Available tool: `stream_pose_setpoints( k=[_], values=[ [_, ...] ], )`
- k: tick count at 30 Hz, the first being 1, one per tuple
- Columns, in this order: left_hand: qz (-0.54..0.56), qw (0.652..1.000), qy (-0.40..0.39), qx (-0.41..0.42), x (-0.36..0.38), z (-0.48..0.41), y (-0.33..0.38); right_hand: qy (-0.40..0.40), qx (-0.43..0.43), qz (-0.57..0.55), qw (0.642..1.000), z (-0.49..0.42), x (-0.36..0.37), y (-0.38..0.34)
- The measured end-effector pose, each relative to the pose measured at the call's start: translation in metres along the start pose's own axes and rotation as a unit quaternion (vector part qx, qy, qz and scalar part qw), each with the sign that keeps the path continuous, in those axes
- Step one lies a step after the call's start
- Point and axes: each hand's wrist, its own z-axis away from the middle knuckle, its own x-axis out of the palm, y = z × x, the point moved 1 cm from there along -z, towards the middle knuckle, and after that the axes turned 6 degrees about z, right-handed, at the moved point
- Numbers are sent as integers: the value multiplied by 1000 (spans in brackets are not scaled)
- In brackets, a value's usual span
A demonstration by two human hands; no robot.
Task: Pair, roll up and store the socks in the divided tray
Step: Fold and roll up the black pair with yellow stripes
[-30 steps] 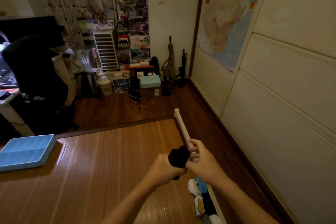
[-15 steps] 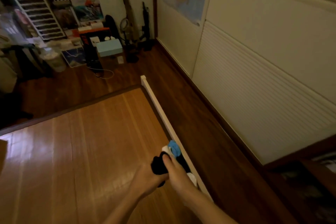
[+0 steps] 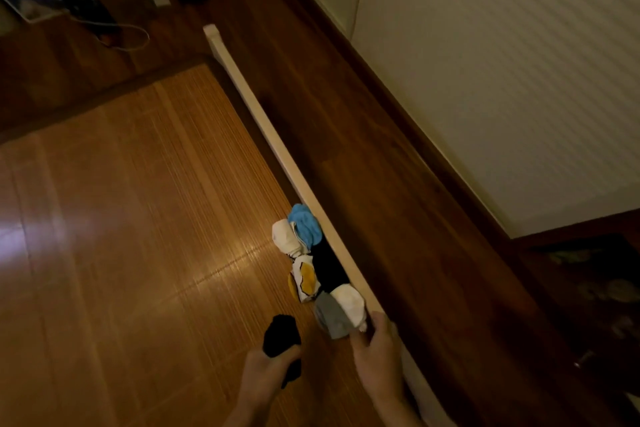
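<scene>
Your left hand (image 3: 266,374) is closed around a rolled black sock bundle (image 3: 281,340), which pokes up out of your grip above the bamboo-matted surface (image 3: 138,218). Your right hand (image 3: 379,360) is loosely open, fingers reaching toward the near end of the sock pile (image 3: 320,274), its fingertips by the grey sock (image 3: 330,317) and the white sock (image 3: 349,302); whether it has pinched anything you cannot tell from here. The pile lies tight against the pale wooden rail (image 3: 277,142) on the right edge, with a blue sock (image 3: 304,224) at the far end, a yellow-patterned sock (image 3: 304,279) and a black sock (image 3: 329,267) between.

By the look of it you have one pair rolled and are going for the next. The roll has yet to go into the divided tray, which is out of view, so you will need to look back to your left to find it; either drop the roll first or pick a sock with a visible mate.

Both forearms are cut off at the bottom edge, and the dim light blurs which socks match
</scene>
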Motion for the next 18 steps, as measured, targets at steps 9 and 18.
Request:
stream_pose_setpoints(
  k=[9, 18],
  values=[
    [133, 989, 68, -11, 62, -89, -29, 83, -191, 196, 958, -42, 79, 0],
    [171, 984, 38, -9, 60, -112, -41, 71, -154, 366, 915, -51, 109, -12]
  ],
)
